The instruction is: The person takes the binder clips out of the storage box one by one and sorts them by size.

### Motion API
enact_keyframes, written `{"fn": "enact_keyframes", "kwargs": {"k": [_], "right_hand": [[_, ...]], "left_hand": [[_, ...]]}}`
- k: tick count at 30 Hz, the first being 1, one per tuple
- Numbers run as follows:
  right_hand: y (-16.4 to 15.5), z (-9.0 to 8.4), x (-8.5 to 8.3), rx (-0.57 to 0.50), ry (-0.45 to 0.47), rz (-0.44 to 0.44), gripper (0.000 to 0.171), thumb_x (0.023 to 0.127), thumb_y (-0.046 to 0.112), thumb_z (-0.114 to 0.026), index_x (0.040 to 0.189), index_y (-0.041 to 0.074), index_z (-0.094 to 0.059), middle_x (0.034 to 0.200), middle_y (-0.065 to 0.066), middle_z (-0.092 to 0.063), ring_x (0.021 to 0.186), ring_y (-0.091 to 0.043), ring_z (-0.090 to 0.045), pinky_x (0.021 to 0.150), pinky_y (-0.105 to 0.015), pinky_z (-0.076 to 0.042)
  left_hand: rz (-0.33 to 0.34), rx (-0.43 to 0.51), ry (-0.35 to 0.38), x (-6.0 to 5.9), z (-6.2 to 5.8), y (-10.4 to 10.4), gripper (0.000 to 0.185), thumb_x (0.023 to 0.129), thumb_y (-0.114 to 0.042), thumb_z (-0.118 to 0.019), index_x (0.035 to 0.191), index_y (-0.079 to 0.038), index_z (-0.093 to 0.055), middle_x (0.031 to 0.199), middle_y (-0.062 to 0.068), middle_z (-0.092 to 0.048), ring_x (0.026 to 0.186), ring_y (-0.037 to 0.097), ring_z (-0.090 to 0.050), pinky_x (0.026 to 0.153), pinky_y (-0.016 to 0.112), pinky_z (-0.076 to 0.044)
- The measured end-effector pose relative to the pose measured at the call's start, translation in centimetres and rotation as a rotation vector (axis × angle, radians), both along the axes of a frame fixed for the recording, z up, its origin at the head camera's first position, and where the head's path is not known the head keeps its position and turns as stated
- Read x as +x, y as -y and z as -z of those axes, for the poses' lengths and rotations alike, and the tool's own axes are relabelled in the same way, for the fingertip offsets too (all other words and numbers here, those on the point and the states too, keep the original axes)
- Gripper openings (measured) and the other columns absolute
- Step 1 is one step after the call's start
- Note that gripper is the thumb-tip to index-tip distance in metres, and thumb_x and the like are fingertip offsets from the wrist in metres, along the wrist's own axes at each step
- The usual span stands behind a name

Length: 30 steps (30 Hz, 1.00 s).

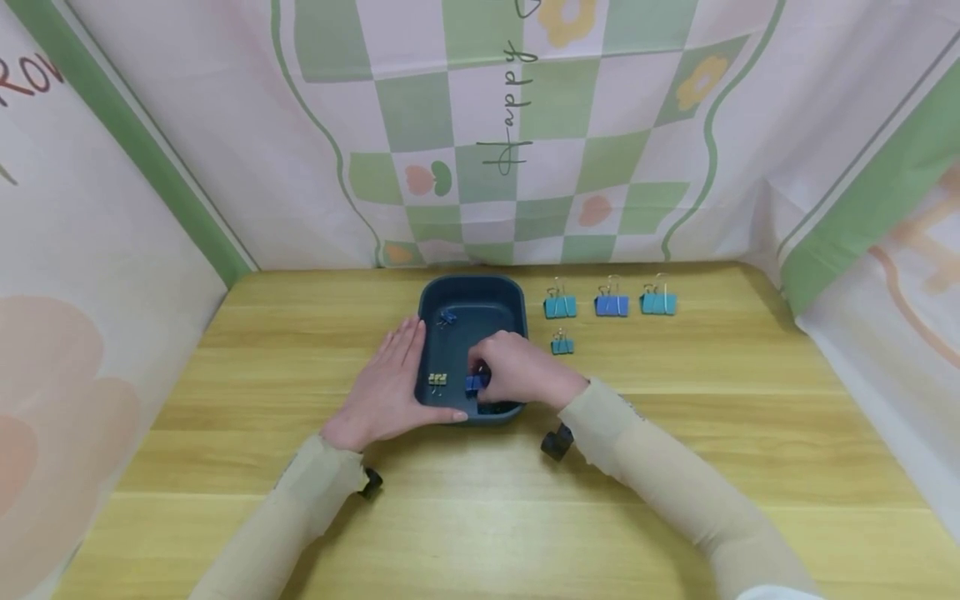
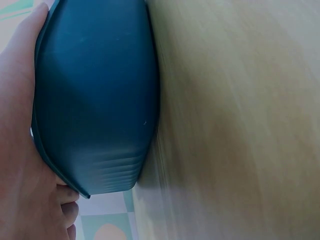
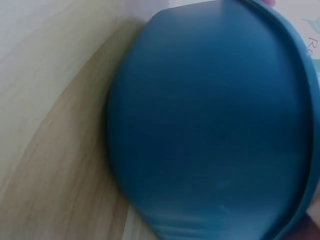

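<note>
A dark blue rectangular tray (image 1: 471, 293) stands on the wooden table. My left hand (image 1: 381, 390) rests along its left side and near corner, fingers straight and thumb over the front rim. My right hand (image 1: 521, 368) reaches inside at the near right, its fingers pinching a blue binder clip (image 1: 476, 383) low in the tray. Partly hidden by that hand, something dark lies beneath it. A yellowish patterned binder clip (image 1: 437, 380) and a small blue binder clip (image 1: 447, 317) lie on the tray's left half. Both wrist views mostly show the tray's outer wall (image 2: 97, 95).
Right of the tray, a teal binder clip (image 1: 560, 306), a blue-violet one (image 1: 612, 305) and another teal one (image 1: 658, 302) stand in a row. A smaller teal clip (image 1: 562, 345) stands in front of them. A patterned cloth (image 1: 487, 200) hangs behind the table.
</note>
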State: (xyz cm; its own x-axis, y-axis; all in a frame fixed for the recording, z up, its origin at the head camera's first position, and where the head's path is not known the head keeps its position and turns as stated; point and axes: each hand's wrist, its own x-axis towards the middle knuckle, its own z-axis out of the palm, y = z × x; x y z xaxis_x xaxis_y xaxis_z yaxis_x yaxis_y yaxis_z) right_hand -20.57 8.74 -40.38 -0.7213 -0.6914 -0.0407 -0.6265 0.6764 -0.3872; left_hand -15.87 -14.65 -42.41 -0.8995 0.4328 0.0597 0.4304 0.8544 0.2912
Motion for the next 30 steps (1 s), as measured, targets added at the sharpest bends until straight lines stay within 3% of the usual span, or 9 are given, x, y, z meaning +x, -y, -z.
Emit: {"fn": "enact_keyframes", "kwargs": {"k": [6,14,24,30], "right_hand": [[-1.1,-0.7,-0.1,-0.114,-0.049,0.021,0.023,0.077,0.018,-0.087,0.096,0.015,-0.074,0.091,0.007,-0.069,0.080,-0.009,-0.059,0.074,-0.026,-0.055],[-4.2,-3.1,-0.8,-0.247,-0.118,0.067,0.027,0.075,0.009,-0.085,0.100,0.006,-0.075,0.095,-0.001,-0.071,0.085,-0.017,-0.066,0.077,-0.035,-0.058],[-9.9,-6.1,-1.8,-0.313,-0.138,0.215,0.028,0.074,0.006,-0.084,0.101,0.007,-0.076,0.097,-0.001,-0.072,0.090,-0.021,-0.067,0.082,-0.041,-0.057],[-13.4,-6.6,-2.3,-0.320,-0.212,0.292,0.027,0.073,0.003,-0.085,0.099,0.004,-0.076,0.096,-0.006,-0.072,0.088,-0.025,-0.066,0.081,-0.045,-0.056]], "left_hand": [[-0.009,-0.012,0.003,0.0,0.1,-0.1,0.140,0.070,-0.098,-0.045,0.162,-0.002,-0.002,0.169,0.014,0.001,0.154,0.022,0.004,0.124,0.039,-0.005],[-0.020,-0.015,0.005,0.0,0.1,-0.2,0.143,0.067,-0.099,-0.046,0.163,-0.004,0.000,0.169,0.013,0.001,0.154,0.021,0.005,0.124,0.039,-0.004],[-0.019,-0.013,0.004,0.0,0.0,-0.2,0.143,0.067,-0.100,-0.045,0.163,-0.003,-0.001,0.169,0.013,0.001,0.154,0.021,0.005,0.123,0.038,-0.004],[-0.020,-0.018,0.004,0.0,0.0,-0.3,0.143,0.067,-0.100,-0.045,0.163,-0.003,0.000,0.169,0.014,0.001,0.154,0.021,0.005,0.123,0.038,-0.004]]}}
